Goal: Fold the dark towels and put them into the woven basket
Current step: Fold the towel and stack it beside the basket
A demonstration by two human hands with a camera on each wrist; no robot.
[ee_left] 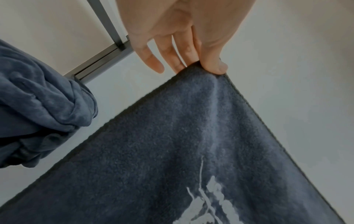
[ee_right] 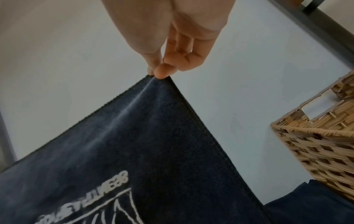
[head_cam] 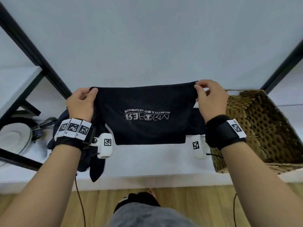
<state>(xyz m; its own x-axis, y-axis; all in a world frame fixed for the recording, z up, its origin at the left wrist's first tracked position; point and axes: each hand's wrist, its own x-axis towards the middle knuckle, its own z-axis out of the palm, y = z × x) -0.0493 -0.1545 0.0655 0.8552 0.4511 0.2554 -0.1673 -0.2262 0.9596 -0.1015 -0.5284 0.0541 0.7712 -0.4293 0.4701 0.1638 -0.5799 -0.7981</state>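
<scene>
A dark towel (head_cam: 147, 117) with white lettering hangs spread above the white table (head_cam: 147, 158), held up by its two top corners. My left hand (head_cam: 82, 102) pinches the left corner (ee_left: 203, 71) between thumb and fingers. My right hand (head_cam: 211, 97) pinches the right corner (ee_right: 159, 77) the same way. The woven basket (head_cam: 262, 128) stands on the table just right of my right wrist, and its wall (ee_right: 314, 145) shows in the right wrist view. More dark cloth (head_cam: 78, 153) lies crumpled under my left wrist (ee_left: 38, 115). Another dark piece (head_cam: 196, 122) lies flat behind the towel beside the basket.
Black shelf frame posts rise at the left (head_cam: 32, 51) and right (head_cam: 282, 68). A white plate (head_cam: 14, 140) and a dark pan sit on a lower shelf at the left. The table's near edge (head_cam: 147, 182) runs above a wooden floor.
</scene>
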